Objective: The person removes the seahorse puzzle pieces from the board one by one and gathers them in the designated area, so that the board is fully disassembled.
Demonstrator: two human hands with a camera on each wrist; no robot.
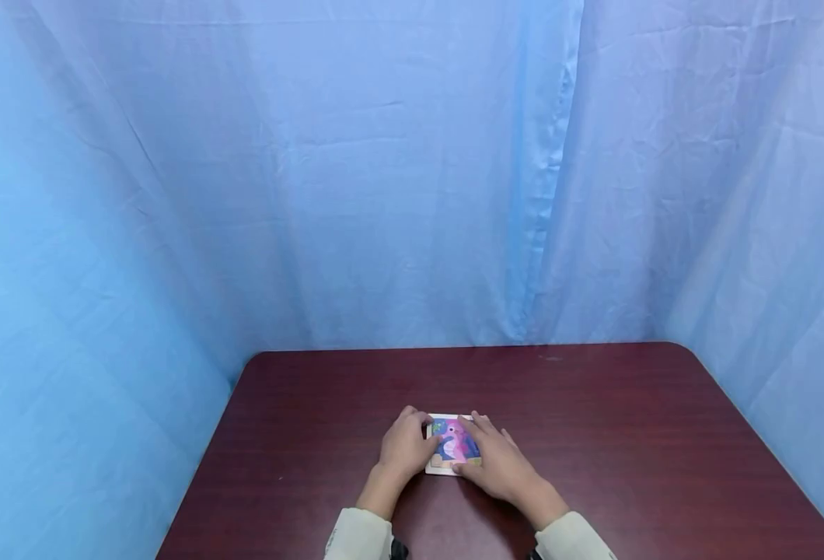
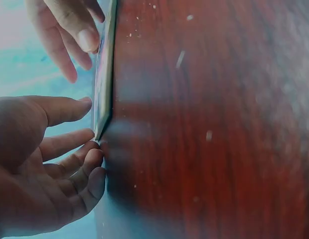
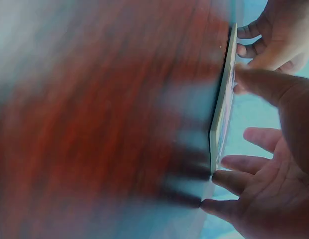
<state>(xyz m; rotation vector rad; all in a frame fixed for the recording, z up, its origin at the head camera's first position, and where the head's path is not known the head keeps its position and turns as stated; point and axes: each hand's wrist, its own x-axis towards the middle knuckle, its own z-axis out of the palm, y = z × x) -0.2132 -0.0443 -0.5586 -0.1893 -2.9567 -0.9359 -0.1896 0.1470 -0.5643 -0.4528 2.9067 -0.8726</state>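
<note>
A small square picture board (image 1: pixel 452 446) with a pale border lies on the dark red table, showing a pink and blue cartoon figure. My left hand (image 1: pixel 403 445) is at its left side, the thumb over the picture and the other fingers by the far left corner. From the right, my right hand (image 1: pixel 503 465) reaches over the board, thumb at the near edge and fingers spread across the right side. The left wrist view shows the board's thin edge (image 2: pixel 107 74) low against the tabletop, left fingertips by its corner. In the right wrist view the right fingers are loosely extended.
The reddish-brown wooden table (image 1: pixel 314 435) has rounded far corners. Light blue curtains (image 1: pixel 398 194) hang behind it and along both sides. Pale sleeves (image 1: pixel 361 533) cover both forearms, with dark bands at the wrists.
</note>
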